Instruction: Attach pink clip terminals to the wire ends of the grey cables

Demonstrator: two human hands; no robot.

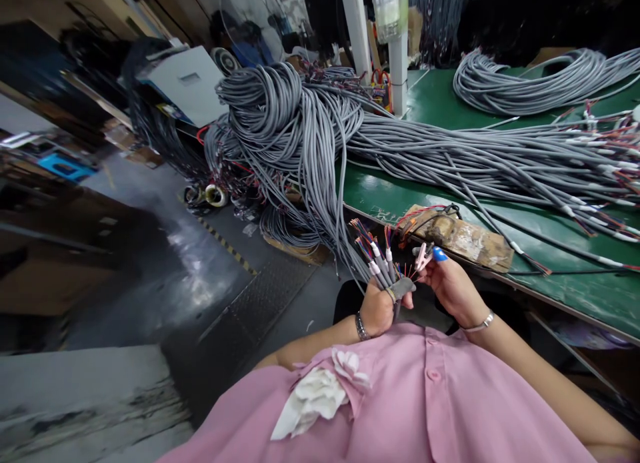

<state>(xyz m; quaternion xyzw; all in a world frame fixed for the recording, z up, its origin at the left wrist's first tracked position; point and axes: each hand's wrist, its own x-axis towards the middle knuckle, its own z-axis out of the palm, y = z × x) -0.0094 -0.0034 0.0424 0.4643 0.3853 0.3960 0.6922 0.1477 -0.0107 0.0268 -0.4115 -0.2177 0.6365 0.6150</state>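
My left hand (377,311), a grey wrap on its thumb, is closed round several grey cables (384,271). Their stripped ends stick up, with white collars and thin coloured wires fanning out. Just right of it, my right hand (454,286) pinches a small pale pink clip-like piece (423,257) between thumb and fingers. Blue tape or a cot covers a fingertip of that hand. Thin reddish wires (409,274) spread between the two hands, close to the pink piece. Whether they touch it I cannot tell.
A green bench (373,193) carries a long bundle of grey cables (425,146) and a coil (530,83). Near its front edge lies a taped wooden block (463,238) with wires. More cable (320,176) hangs over the bench's left end. A white box (185,83) stands behind.
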